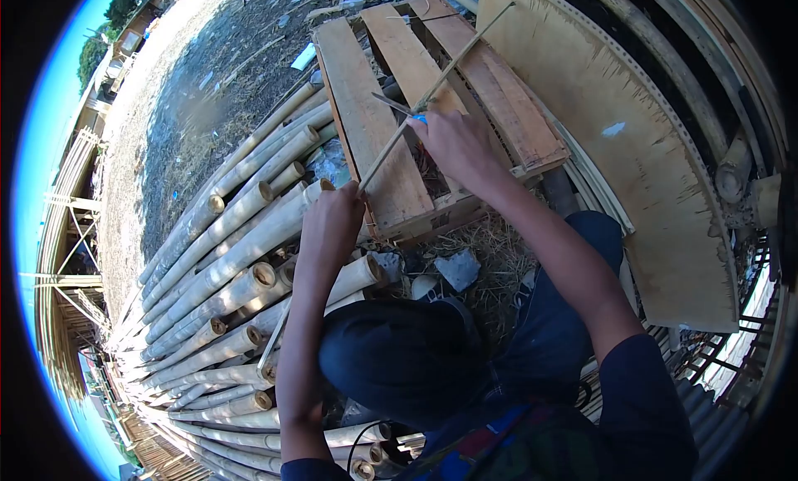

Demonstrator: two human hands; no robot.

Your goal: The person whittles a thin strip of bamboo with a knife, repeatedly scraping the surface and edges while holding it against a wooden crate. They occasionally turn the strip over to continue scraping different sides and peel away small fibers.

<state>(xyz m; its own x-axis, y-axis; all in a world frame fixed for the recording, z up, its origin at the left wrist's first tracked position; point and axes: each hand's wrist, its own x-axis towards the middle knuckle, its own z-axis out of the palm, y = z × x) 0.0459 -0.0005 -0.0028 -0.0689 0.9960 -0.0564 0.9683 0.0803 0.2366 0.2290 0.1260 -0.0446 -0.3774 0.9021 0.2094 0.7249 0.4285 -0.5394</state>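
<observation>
A thin bamboo stick (384, 155) runs slantwise over a wooden pallet (353, 90), its far end rising beyond the slats. My left hand (331, 219) is closed around the stick near the pallet's front left corner. Farther along it, my right hand (455, 148) grips a knife (391, 103) by its blue handle, most of which the fingers hide. The knife's dark blade points left and crosses the stick just ahead of the fist. Below my left hand, the stick's lower part (277, 338) shows beside my forearm.
Stacked bamboo poles (241, 294) fill the left side, cut ends toward me. A large plywood sheet (632, 157) leans at the right. Stones (458, 270) and dry straw lie between my knees and the pallet. Bare ground (199, 90) stretches beyond the poles.
</observation>
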